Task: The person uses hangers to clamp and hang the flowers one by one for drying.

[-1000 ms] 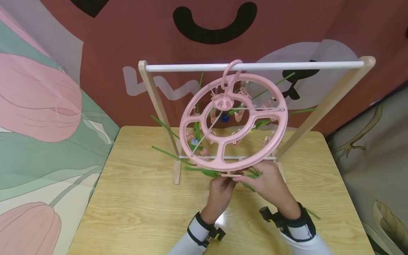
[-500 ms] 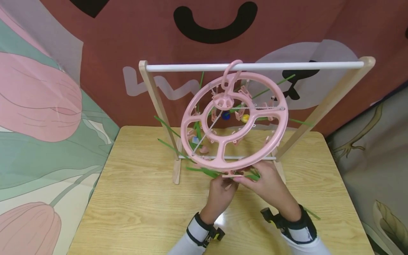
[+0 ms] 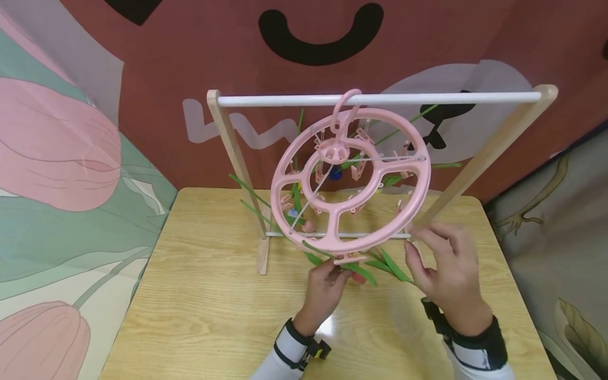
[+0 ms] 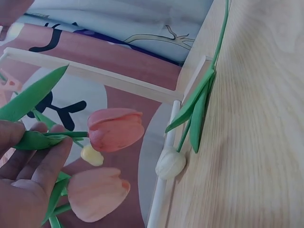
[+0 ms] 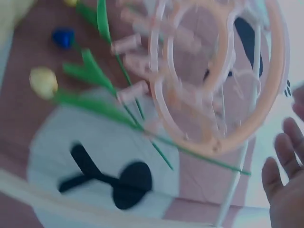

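Observation:
A round pink clip hanger [image 3: 332, 243] hangs by its hook from the rack's white bar. Below its front rim, my left hand [image 3: 325, 290] pinches a red artificial tulip [image 4: 115, 129] by its green stem and leaf, close to a pink clip [image 3: 350, 259]. My right hand [image 3: 448, 274] is off to the right of the hanger; its fingers are apart and hold nothing in the right wrist view. Other tulips hang from the ring: a yellow one [image 5: 43, 82], a blue one [image 5: 62, 37] and a pale pink one [image 4: 97, 194].
On the wooden table [image 3: 204, 295] lies a white tulip [image 4: 170, 163] beside the rack's lower bar. The rack's wooden legs [image 3: 484, 155] stand on both sides of the hanger. A printed cloth [image 3: 157, 132] hangs behind.
My right hand has left the clip and moved right, away from the hanger. My left hand stays under the rim. The ring has swung slightly, and a red bloom now shows beside the left hand.

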The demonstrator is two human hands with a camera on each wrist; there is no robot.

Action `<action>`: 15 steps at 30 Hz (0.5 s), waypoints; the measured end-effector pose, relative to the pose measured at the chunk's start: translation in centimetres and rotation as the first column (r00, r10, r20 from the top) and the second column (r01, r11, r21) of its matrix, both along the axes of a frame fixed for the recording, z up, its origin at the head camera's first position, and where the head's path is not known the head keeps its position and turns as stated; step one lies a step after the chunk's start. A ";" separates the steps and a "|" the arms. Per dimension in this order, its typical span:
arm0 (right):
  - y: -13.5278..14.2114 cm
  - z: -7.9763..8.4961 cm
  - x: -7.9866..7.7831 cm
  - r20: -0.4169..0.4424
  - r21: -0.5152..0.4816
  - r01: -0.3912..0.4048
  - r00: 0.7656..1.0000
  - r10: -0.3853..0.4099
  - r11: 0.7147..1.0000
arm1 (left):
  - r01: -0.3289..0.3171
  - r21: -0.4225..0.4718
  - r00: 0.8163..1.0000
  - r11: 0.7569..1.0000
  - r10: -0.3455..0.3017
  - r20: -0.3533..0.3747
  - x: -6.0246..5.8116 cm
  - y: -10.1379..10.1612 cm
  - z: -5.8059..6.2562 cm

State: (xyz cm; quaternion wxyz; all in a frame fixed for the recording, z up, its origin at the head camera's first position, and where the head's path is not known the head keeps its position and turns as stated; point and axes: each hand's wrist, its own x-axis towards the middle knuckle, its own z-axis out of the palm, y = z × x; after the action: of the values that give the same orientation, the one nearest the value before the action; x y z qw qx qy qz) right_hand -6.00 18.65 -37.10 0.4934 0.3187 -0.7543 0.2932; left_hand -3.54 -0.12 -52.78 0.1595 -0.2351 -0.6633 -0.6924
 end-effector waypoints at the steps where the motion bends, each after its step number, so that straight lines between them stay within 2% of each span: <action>1: 0.1 0.5 -0.4 -0.025 0.035 0.011 1.000 -0.010 0.999 | -0.007 -0.012 1.000 1.000 0.007 0.000 0.0 -0.1 0.1; 4: 0.8 1.5 -1.3 0.004 0.203 -0.004 1.000 0.003 0.979 | -0.015 -0.021 1.000 1.000 0.015 0.011 0.1 -0.4 -0.1; 7: 1.4 1.6 -1.8 0.066 0.300 -0.037 0.998 0.018 0.953 | -0.036 -0.034 0.999 0.999 0.037 0.027 0.3 -0.7 -0.4; 11: 1.7 1.2 -1.6 0.088 0.309 -0.058 0.996 0.032 0.949 | -0.060 -0.060 0.997 0.996 0.062 0.041 0.5 -1.0 -0.5; 15: 1.2 1.2 -0.6 0.052 0.283 -0.058 0.998 0.045 0.957 | -0.045 -0.024 0.998 0.999 0.045 0.031 0.6 -1.3 -0.6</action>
State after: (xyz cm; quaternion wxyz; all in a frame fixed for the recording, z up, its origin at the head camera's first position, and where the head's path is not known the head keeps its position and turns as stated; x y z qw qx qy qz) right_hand -6.61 19.83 -35.93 0.4177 0.3992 -0.7909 0.2014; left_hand -2.93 -1.39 -53.39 0.1616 -0.2109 -0.6789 -0.6845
